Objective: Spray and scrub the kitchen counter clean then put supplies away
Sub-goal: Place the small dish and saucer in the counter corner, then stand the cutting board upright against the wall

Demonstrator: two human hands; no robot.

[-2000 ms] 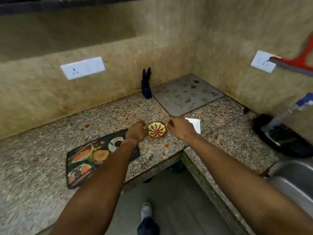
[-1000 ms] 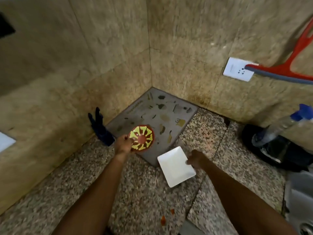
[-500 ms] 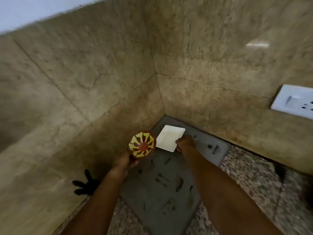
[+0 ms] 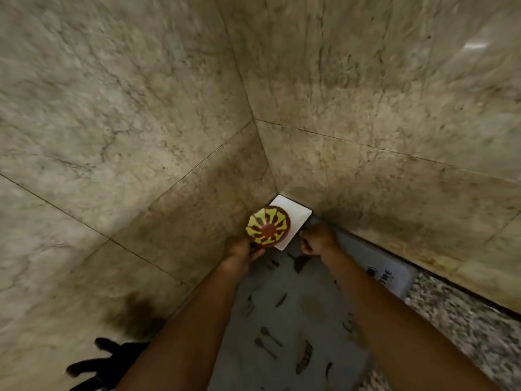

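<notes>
My left hand (image 4: 243,253) grips a small red bowl with a yellow pattern (image 4: 268,226) by its near rim, holding it over the white square plate (image 4: 296,218). The plate sits in the far corner where the two stone walls meet, on a grey printed mat (image 4: 284,320). My right hand (image 4: 317,239) has its fingers curled at the plate's near right edge; whether it still pinches the plate is hard to tell. Speckled granite counter (image 4: 462,328) shows to the right of the mat.
Beige stone walls close the corner on the left and right. A black object with prongs (image 4: 104,365) stands against the left wall at the lower left.
Both hands moved from the counter front to the back corner. The white plate went from mid-air down into the corner on the mat, and the bowl now hovers over it.
</notes>
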